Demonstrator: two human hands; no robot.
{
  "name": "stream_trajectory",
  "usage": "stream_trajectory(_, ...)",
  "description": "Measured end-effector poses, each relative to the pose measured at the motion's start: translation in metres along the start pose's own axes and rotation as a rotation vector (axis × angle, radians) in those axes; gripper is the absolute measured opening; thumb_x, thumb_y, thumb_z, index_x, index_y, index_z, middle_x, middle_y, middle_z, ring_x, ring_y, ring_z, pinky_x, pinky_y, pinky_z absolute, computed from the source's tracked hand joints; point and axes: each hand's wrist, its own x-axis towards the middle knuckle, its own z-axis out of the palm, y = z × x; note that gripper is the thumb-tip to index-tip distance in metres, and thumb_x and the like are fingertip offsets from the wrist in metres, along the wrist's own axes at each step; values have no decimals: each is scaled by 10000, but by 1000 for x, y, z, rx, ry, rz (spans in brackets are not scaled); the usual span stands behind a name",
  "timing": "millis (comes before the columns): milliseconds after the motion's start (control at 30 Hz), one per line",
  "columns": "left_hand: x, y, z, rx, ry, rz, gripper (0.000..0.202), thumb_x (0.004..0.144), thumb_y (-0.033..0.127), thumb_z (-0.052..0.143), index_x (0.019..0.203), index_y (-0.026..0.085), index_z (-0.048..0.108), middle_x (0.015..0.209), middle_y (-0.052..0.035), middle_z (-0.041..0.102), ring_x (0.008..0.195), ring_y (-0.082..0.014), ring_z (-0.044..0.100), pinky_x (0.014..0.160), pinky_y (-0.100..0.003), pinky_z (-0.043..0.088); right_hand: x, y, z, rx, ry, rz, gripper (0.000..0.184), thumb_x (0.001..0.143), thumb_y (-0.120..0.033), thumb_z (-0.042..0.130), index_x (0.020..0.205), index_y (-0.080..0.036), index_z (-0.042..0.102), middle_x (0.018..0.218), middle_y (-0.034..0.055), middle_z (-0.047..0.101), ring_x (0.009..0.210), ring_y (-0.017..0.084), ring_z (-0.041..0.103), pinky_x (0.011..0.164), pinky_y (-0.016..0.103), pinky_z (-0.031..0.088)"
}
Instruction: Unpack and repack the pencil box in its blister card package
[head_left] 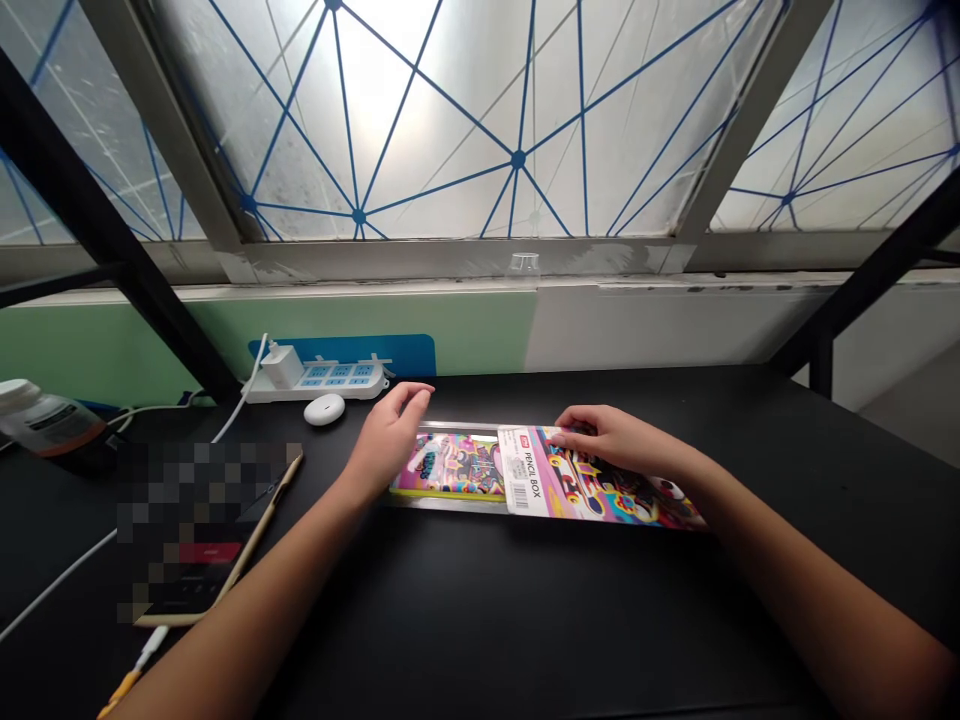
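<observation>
A pencil box [517, 475] lies flat on a black table top [525, 620], lower centre of the frame, its long axis running across the view. Its printed cover is bright pink, yellow and blue, and a white card label [523, 470] reading "PENCIL BOX" sits around its middle. The right hand [611, 440] rests on the right half, fingers close together and curled over the far edge; the thumb is out of sight, so I cannot tell whether it grips or only lies there. The left hand [391, 437] sits near the left end, fingers loosely parted and curved, holding nothing; whether the fingertips touch the box is hard to tell.

The box looks light and fairly stiff, but its glossy wrapping may slip on the table — probably safest to take it by both long edges.

Beyond it, upper left of the table, are a white power strip [315, 380] and a small white oval object [325, 408], perhaps a mouse. A bottle [49, 425] is cut off at the left edge. Lower left, a pixelated patch hides most of a dark flat object [191, 590] — its identity is unclear.
</observation>
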Motion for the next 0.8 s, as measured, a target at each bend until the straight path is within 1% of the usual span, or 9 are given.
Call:
stream_trajectory(133,12,-16,-6,-350,58,-189,364,932,504,493,1011,198,673,1189,-102,706,1188,-284,601,999,-416,429,2,9,-7,-4,-55,-1,567,770,-679,642,1114,-229,667,994,57,715,882,250,653,704,313,489)
stream_trajectory(200,13,-21,-5,-498,80,-236,405,914,554,510,1004,188,658,1170,-120,715,1170,-282,614,988,-421,429,5,10,-6,-25,-16,4,636,747,-679,665,1189,-223,638,1050,73,702,940,266,655,760,332,511)
stream_trajectory(267,14,-22,-4,-571,95,-256,430,890,587,539,980,182,654,1136,-127,729,1158,-280,623,1000,-418,416,10,5,-2,-51,29,-3,700,732,-678,677,1246,-209,611,1114,98,685,993,280,652,812,353,524)
stream_trajectory(367,13,-19,-5,-624,103,-290,453,903,607,512,968,181,651,1119,-131,740,1160,-272,628,1025,-419,395,24,-16,9,-87,35,-55,740,742,-672,669,1295,-188,584,1200,133,660,1063,293,641,873,374,524)
stream_trajectory(467,15,-17,-6,-655,104,-313,480,931,621,450,962,182,643,1110,-133,749,1148,-266,642,1037,-423,389,43,-51,24,-149,-6,-108,732,758,-645,678,1309,-175,574,1239,148,648,1098,289,635,910,368,516)
stream_trajectory(567,17,-17,-6,-624,97,-323,531,928,662,405,954,180,625,1091,-145,754,1114,-274,664,1021,-429,413,64,-92,44,-234,-32,-178,648,799,-620,661,1270,-179,602,1226,143,665,1077,281,650,881,347,520)
stream_trajectory(667,19,-19,-7,-393,47,-209,600,958,670,258,1010,175,593,1092,-161,745,1048,-272,692,950,-417,473,77,-125,63,-295,-24,-243,492,862,-560,621,1203,-207,641,1192,118,685,1047,281,661,860,356,511)
stream_trajectory(733,17,-19,-8,-199,-1,-102,563,988,607,216,1028,182,583,1100,-151,734,1027,-260,691,912,-396,492,78,-136,70,-327,3,-266,445,885,-526,603,1196,-211,643,1206,122,677,1071,299,650,900,398,488)
stream_trajectory(800,12,-18,-8,-60,-48,-33,414,986,526,344,990,204,603,1065,-116,732,1011,-260,675,910,-398,478,73,-133,68,-368,53,-272,475,884,-546,595,1213,-206,632,1234,139,660,1107,328,631,943,451,457)
